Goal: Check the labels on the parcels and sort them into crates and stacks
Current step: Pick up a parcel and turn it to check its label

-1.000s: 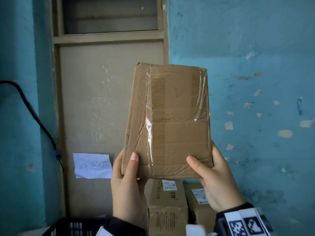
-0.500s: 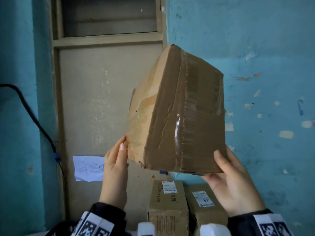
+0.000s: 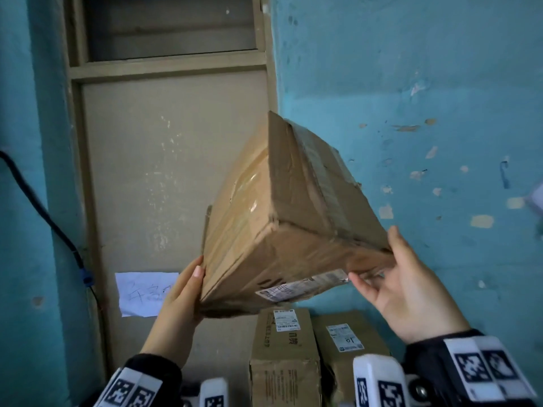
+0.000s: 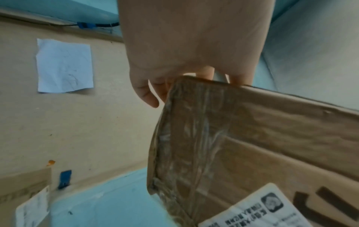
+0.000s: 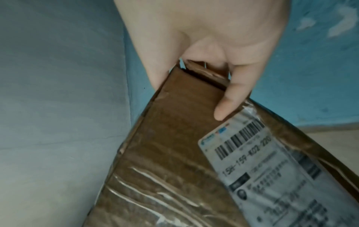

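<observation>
Currently, item one: parcel (image 3: 282,218), cardboard, taped, held up between your two hands at a tilt, one corner pointing up. Its label (image 3: 302,284) sits on the underside; tilting the parcel this way seems meant to bring that face round where you can read it.

Left hand (image 3: 182,292): palm and straight fingers flat against the parcel's left lower edge, propping rather than clasping.

Right hand (image 3: 408,289): cupped under the right lower corner, thumb (image 5: 231,101) on the label face, just touching the label's end.

Below your hands: two boxes (image 3: 283,356), side by side, each with its own label up; the right one is marked "10". Likely a stack in progress.

Beyond your left hand: paper note (image 3: 141,292) stuck on a beige door panel (image 3: 164,171); its writing is too faint to read. Further left, a black cable (image 3: 44,212) on the blue wall (image 3: 411,83).

Obstruction: none between parcel and boxes; the label is only partly turned towards you.
</observation>
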`<action>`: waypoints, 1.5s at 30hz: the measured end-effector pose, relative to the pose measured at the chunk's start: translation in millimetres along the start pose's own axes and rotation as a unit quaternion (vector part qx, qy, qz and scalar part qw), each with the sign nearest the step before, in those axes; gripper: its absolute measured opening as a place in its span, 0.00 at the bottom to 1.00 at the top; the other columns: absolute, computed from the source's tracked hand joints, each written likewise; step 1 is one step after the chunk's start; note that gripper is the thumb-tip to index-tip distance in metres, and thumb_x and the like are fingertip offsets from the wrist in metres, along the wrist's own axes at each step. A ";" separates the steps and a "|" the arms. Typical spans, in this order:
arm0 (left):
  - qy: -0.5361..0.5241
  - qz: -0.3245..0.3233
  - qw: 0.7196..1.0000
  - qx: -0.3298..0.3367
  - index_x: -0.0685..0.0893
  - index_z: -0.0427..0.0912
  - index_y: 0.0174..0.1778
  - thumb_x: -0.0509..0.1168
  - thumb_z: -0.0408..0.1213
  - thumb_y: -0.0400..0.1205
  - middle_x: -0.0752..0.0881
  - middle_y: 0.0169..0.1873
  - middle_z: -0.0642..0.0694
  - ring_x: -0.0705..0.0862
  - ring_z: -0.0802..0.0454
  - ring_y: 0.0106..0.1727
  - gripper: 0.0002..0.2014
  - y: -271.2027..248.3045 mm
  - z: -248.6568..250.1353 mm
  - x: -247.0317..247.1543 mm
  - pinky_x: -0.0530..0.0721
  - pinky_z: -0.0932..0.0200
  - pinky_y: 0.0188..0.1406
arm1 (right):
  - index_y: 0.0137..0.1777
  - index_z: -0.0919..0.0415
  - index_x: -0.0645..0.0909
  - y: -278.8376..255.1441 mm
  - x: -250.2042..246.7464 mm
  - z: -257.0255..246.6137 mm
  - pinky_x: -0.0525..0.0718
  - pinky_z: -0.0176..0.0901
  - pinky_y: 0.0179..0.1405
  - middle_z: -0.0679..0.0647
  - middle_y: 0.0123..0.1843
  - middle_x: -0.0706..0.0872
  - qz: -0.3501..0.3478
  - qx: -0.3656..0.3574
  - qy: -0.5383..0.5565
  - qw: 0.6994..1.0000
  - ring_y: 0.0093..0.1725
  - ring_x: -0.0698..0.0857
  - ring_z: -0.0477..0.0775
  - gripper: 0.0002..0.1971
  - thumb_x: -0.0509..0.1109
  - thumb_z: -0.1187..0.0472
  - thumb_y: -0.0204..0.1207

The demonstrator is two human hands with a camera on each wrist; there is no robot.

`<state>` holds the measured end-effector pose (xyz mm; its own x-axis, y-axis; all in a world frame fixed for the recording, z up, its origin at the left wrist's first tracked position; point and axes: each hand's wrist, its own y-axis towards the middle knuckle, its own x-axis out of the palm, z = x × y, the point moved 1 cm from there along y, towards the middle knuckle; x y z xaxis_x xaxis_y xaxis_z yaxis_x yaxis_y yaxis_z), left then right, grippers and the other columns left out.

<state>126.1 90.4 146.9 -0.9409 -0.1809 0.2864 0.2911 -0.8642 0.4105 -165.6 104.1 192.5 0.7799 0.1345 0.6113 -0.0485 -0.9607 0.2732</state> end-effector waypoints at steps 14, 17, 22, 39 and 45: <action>-0.139 -0.037 0.989 -0.018 0.79 0.37 0.69 0.69 0.44 0.72 0.91 0.48 0.38 0.91 0.43 0.45 0.29 -36.2 -22.6 41.4 0.90 0.50 0.32 | 0.74 0.37 0.69 6.0 32.3 4.8 0.83 0.48 0.62 0.37 0.62 0.87 -0.188 -0.127 -0.307 0.924 0.64 0.85 0.42 0.30 0.72 0.64 0.77; -0.161 -0.021 0.987 -0.003 0.82 0.44 0.68 0.64 0.44 0.75 0.90 0.58 0.40 0.88 0.40 0.60 0.24 -38.3 -13.9 52.2 0.88 0.41 0.53 | 0.75 0.49 0.71 9.1 33.5 15.2 0.82 0.40 0.65 0.42 0.67 0.86 -0.190 -0.150 -0.257 0.936 0.68 0.82 0.39 0.30 0.70 0.74 0.77; -0.187 -0.023 0.982 -0.002 0.83 0.38 0.62 0.63 0.48 0.76 0.90 0.56 0.38 0.91 0.44 0.52 0.23 -36.3 1.3 59.3 0.91 0.46 0.46 | 0.80 0.28 0.59 12.6 25.4 26.3 0.66 0.49 0.80 0.26 0.78 0.69 -0.226 -0.159 -0.363 0.890 0.79 0.65 0.32 0.45 0.79 0.44 0.65; 0.065 -0.098 0.981 0.156 0.88 0.66 0.49 0.67 0.77 0.61 0.91 0.48 0.56 0.89 0.57 0.52 0.27 -48.6 33.3 67.3 0.88 0.55 0.48 | 0.85 0.36 0.47 21.6 10.4 11.5 0.64 0.46 0.81 0.26 0.81 0.61 -0.225 -0.272 -0.351 0.867 0.80 0.62 0.31 0.59 0.66 0.17 0.55; 0.227 -0.073 0.934 0.266 0.72 0.64 0.76 0.70 0.59 0.68 0.75 0.73 0.62 0.74 0.61 0.74 0.37 -36.4 33.7 78.5 0.81 0.45 0.68 | 0.82 0.47 0.63 28.4 5.7 6.1 0.72 0.30 0.72 0.38 0.76 0.76 -0.213 -0.281 -0.303 0.885 0.76 0.73 0.37 0.51 0.67 0.21 0.62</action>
<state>47.5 123.5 183.7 -0.9190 -0.3635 -0.1528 0.0848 -0.5607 0.8237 -158.7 76.1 199.3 0.9855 0.1366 -0.1010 0.1608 -0.5583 0.8139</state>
